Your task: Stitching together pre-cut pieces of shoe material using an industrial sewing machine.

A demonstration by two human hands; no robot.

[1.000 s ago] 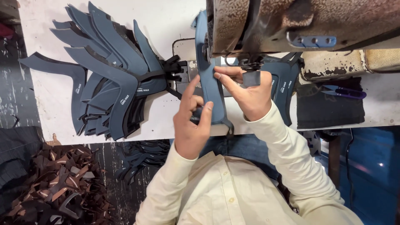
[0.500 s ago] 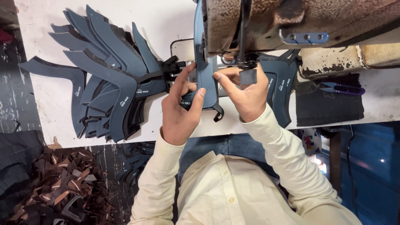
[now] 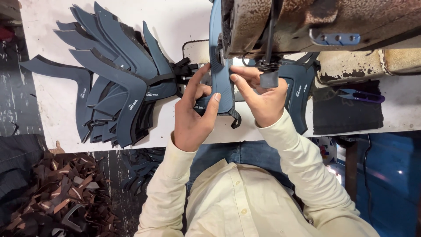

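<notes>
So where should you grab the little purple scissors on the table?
Take the purple scissors by the handle loops at their right end, coming from above and the right. They lie flat on the white table, the blades point left over a dark cloth, and nothing crowds the handles.

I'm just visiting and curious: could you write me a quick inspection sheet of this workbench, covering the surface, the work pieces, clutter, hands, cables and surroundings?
Surface: white worktable, scuffed and stained.
Job's things: a blue-grey cut piece held under the rusty sewing machine; a fanned stack of cut pieces lies to one side, more cut pieces on the other.
Clutter: purple thread snips on a dark cloth.
Hands: left hand grips the piece's lower end; right hand steadies it by the needle.
Cables: nothing seen.
Surroundings: pile of brown and dark offcuts on the floor; blue panel beside the table.
</notes>
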